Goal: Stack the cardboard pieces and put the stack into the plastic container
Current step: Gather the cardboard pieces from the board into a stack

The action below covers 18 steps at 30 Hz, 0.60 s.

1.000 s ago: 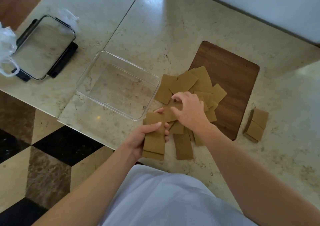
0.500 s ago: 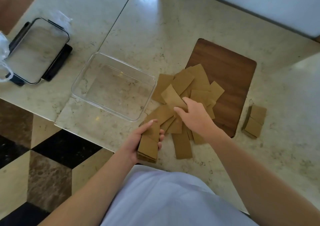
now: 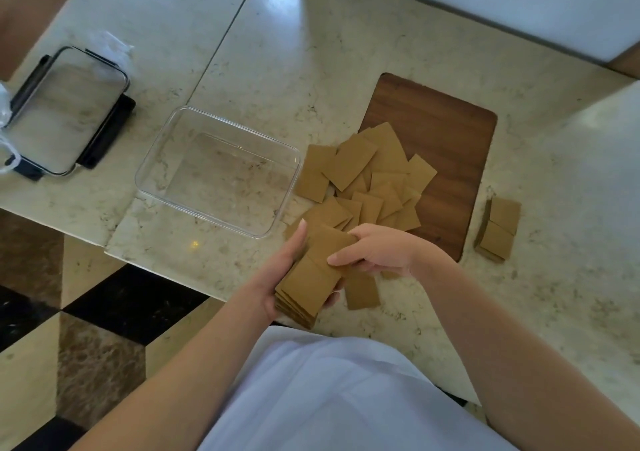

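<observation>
The left hand (image 3: 282, 279) gripped a stack (image 3: 306, 293) of cards while the right hand (image 3: 375, 255) pinched one card (image 3: 330, 243) onto it. Loose cards (image 3: 367, 180) lay beyond, spilling onto a board (image 3: 446, 160). The container (image 3: 218, 170) sat empty just left.

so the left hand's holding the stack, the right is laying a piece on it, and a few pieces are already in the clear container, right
Not quite: the clear container is empty, as the head view shows. No pieces are in it yet; the loose pieces lie beside it on the counter and the wooden board. The rest holds: the left hand holds the stack and the right hand lays a piece on it.
</observation>
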Each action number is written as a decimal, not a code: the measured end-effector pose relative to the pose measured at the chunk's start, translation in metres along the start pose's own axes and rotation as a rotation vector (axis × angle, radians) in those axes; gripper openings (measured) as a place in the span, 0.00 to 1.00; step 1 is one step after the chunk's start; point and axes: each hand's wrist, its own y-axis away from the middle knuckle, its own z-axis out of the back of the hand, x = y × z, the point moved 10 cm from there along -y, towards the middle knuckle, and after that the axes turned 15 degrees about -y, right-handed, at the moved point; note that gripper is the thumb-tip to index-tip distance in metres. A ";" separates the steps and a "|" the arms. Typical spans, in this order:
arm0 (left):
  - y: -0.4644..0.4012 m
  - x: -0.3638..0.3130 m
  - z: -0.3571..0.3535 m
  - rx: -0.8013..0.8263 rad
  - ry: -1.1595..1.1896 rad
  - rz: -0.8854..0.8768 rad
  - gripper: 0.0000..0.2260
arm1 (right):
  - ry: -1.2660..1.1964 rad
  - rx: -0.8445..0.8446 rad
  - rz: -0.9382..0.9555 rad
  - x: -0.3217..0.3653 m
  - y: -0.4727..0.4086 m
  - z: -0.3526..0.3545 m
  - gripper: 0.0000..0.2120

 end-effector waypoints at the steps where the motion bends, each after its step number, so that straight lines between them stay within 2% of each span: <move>1: 0.000 -0.001 -0.004 0.024 0.023 -0.014 0.36 | 0.067 -0.035 0.009 0.004 -0.001 -0.001 0.12; 5: 0.000 -0.009 0.001 -0.001 0.062 -0.140 0.25 | 0.527 -0.262 0.075 0.025 0.001 0.009 0.23; 8: 0.001 -0.010 0.008 -0.017 0.115 -0.190 0.21 | 0.464 -0.333 0.085 0.024 -0.006 0.024 0.27; 10: 0.002 -0.011 0.011 -0.025 0.129 -0.205 0.16 | 0.395 -0.496 0.185 0.032 -0.011 0.043 0.23; 12: 0.003 -0.012 0.018 -0.059 0.147 -0.229 0.15 | 0.467 -0.673 0.255 0.038 -0.017 0.058 0.22; 16: 0.004 -0.015 0.030 -0.136 0.182 -0.264 0.15 | 0.733 -0.812 0.270 0.046 -0.038 0.045 0.31; 18: 0.004 -0.017 0.033 -0.180 0.189 -0.260 0.16 | 0.819 -0.885 0.312 0.052 -0.042 0.037 0.28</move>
